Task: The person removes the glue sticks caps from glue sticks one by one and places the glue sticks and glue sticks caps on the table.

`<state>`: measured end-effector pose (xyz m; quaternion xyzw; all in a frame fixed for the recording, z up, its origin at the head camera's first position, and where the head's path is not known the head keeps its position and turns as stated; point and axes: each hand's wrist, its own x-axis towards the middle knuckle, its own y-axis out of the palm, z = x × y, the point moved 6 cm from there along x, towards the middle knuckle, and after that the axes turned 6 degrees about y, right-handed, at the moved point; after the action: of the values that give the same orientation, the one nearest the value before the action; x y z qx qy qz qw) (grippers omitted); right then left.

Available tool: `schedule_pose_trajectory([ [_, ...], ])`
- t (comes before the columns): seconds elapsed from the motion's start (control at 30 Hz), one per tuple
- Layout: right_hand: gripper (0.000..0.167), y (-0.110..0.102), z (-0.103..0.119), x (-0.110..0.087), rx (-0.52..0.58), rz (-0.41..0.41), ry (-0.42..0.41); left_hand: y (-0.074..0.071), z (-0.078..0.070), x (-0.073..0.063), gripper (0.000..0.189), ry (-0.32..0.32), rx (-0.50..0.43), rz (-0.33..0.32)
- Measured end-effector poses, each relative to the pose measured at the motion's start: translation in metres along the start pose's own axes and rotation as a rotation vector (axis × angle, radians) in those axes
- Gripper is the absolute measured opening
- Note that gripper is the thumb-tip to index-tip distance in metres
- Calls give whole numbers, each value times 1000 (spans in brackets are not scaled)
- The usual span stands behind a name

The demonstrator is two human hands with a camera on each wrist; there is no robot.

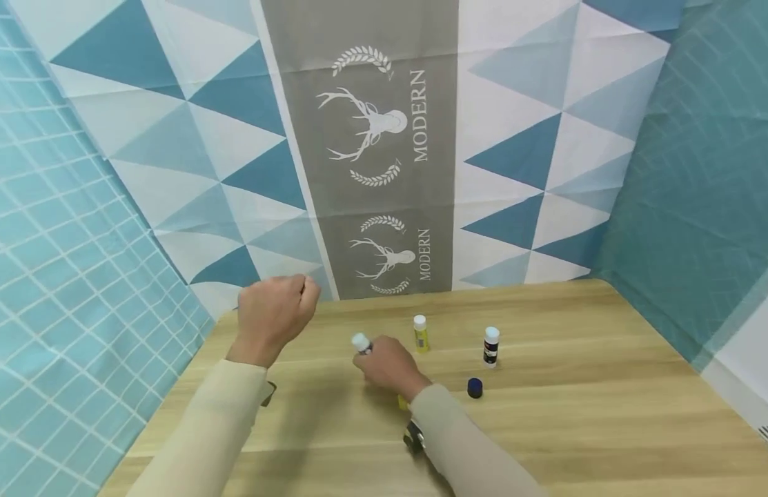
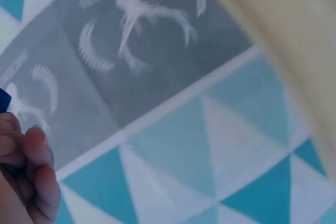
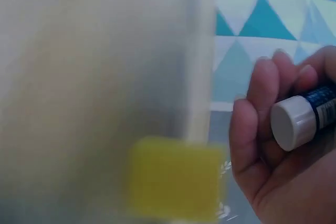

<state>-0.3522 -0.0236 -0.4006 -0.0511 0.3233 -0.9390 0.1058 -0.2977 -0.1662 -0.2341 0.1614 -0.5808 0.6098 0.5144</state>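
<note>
My right hand (image 1: 390, 364) grips a glue stick (image 3: 294, 121) with a dark blue label, low over the wooden table. A white end sticks out of the hand in both the head and right wrist views. My left hand (image 1: 277, 310) is raised at the left with its fingers curled. In the left wrist view its fingertips pinch a small blue cap (image 2: 4, 100), mostly cut off by the frame edge. Beyond the right hand stands a yellow glue stick (image 1: 421, 335) with a white top. Further right stands a black-labelled glue stick (image 1: 491, 347), also white-topped.
A dark blue cap (image 1: 475, 388) sits on the wooden table (image 1: 576, 400), right of my right wrist. Partly hidden behind that wrist is a yellow cap (image 1: 403, 402), blurred and close in the right wrist view. A patterned cloth (image 1: 384, 262) hangs behind the table's back edge.
</note>
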Motion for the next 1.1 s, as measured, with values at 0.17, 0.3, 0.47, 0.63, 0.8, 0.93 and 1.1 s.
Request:
schedule_pose_trajectory([
  [0.17, 30, -3, -10, 2, -26, -57, -20, -15, 15, -3, 46, -51, 14, 24],
  [0.3, 29, -6, -8, 5, -32, -37, -28, -11, 15, -10, 49, -61, 9, 72],
  [0.47, 26, -5, -11, 4, -26, -35, 8, 0, 11, -28, 50, -78, -16, 122],
  [0.63, 25, -4, -9, 0, -4, -28, 9, 9, 15, -46, 49, -158, -67, 194],
  [0.8, 27, 3, -8, 0, 38, 12, 19, 16, 22, -63, 49, -348, -238, 313],
  [0.93, 33, 5, -6, 0, 73, 20, 3, 21, 23, -75, 53, -447, -337, 352],
  [1.1, 35, 4, -2, 1, 105, 9, -23, 29, 19, -93, 55, -502, -416, 395],
])
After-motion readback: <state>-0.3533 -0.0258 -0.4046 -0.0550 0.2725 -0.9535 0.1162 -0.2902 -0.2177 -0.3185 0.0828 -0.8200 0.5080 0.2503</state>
